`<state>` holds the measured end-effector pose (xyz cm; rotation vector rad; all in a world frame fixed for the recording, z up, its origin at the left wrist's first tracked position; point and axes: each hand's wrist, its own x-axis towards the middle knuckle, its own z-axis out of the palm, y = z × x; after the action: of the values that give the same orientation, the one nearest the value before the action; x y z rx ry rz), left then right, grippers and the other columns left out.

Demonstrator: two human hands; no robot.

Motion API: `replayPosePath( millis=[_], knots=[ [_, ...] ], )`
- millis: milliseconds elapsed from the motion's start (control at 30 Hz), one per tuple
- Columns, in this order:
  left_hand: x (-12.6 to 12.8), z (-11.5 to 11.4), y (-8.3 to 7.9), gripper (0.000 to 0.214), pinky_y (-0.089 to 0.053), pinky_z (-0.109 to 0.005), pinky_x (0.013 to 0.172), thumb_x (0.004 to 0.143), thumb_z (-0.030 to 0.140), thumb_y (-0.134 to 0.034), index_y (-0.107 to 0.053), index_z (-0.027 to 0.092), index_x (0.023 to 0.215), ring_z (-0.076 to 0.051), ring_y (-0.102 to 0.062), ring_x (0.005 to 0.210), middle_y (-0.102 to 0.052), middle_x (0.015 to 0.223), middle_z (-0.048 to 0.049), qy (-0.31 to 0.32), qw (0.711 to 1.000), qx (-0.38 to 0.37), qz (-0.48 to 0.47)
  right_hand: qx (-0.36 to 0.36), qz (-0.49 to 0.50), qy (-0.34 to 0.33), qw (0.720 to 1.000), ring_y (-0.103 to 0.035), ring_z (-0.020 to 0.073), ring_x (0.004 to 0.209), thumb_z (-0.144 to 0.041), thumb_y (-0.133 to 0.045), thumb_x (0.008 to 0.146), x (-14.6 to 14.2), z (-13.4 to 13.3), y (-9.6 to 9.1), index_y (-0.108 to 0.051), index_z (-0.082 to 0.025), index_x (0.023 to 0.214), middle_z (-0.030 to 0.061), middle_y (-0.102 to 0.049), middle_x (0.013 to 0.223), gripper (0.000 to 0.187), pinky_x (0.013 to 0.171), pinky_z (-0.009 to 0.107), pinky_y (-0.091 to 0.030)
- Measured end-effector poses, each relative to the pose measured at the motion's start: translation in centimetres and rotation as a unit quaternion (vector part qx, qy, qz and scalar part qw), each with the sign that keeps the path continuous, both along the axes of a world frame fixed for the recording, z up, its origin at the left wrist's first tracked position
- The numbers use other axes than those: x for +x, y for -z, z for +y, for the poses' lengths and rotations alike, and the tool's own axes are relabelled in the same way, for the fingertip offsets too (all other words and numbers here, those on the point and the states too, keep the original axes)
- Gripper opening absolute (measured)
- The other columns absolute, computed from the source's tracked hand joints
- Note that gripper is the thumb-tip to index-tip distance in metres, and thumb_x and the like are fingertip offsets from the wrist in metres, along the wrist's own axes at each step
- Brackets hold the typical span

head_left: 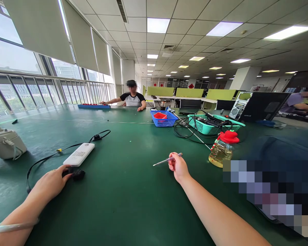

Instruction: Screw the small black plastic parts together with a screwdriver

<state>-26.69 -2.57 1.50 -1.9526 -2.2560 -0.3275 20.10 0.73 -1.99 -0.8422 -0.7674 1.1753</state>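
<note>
Head view: the right hand (178,167) pinches a slim screwdriver (167,159), fingers closed — its tip points toward the left hand (52,181). That hand lies flattish, fingertips on a black plug (77,174); whether it grips, I cannot tell. Just beyond it, a white power strip (79,154).

left grip (50,184): pale bangle (12,227) at wrist (smooth, translucent) | both forearms: bare

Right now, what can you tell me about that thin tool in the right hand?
The thin tool looks like a slim screwdriver or tester pen: a clear handle and a narrow silvery shaft. The right hand pinches the handle between its fingertips, over the green table. It lies almost level, tip pointing left and slightly down.
</note>
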Motion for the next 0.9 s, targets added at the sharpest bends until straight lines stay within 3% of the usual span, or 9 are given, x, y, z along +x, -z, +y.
replayPosePath(
  millis=[133,233,433,900],
  knots=[
    [0.8,-0.7,-1.5,0.051,-0.05,-0.036,0.082,0.092,0.044,-0.03,-0.057,0.015,0.125,-0.027,-0.065,0.101,-0.07,0.109,-0.0106,-0.019,1.0,0.012,0.021,0.001,-0.001,0.0,1.0,-0.033,0.0056,0.034,-0.032,-0.062,0.065,0.0,0.0,0.0,-0.052,-0.02,0.064,-0.0056,-0.047,0.044,0.016,0.033,0.018,-0.021],
    [1.2,-1.2,-2.0,0.053,-0.049,-0.035,0.089,0.091,0.051,-0.031,-0.056,0.022,0.127,-0.025,-0.061,0.107,-0.064,0.123,-0.0053,0.026,0.998,0.057,-0.005,-0.001,-0.002,0.001,1.0,-0.033,0.0054,0.034,-0.032,-0.062,0.065,0.0,0.1,0.0,-0.052,-0.019,0.063,-0.0057,-0.047,0.044,0.016,0.034,0.018,-0.022],
    [1.2,-1.0,-0.6,0.058,-0.043,-0.035,0.1,0.083,0.061,-0.041,-0.063,0.026,0.123,-0.025,-0.058,0.114,-0.061,0.128,-0.0035,0.144,0.99,0.012,-0.01,-0.003,-0.003,0.001,1.0,-0.033,0.0055,0.034,-0.032,-0.061,0.065,0.0,0.1,0.1,-0.052,-0.02,0.063,-0.0059,-0.047,0.044,0.015,0.034,0.018,-0.022],
    [0.6,0.2,0.4,0.06,-0.04,-0.042,0.106,0.083,0.058,-0.034,-0.065,0.022,0.121,-0.027,-0.055,0.119,-0.064,0.125,-0.008,0.203,0.979,-0.003,-0.024,-0.001,0.0,0.0,1.0,-0.033,0.0055,0.035,-0.031,-0.062,0.065,-0.1,-0.1,-0.1,-0.052,-0.019,0.062,-0.0057,-0.046,0.044,0.015,0.033,0.018,-0.021]
  ],
)
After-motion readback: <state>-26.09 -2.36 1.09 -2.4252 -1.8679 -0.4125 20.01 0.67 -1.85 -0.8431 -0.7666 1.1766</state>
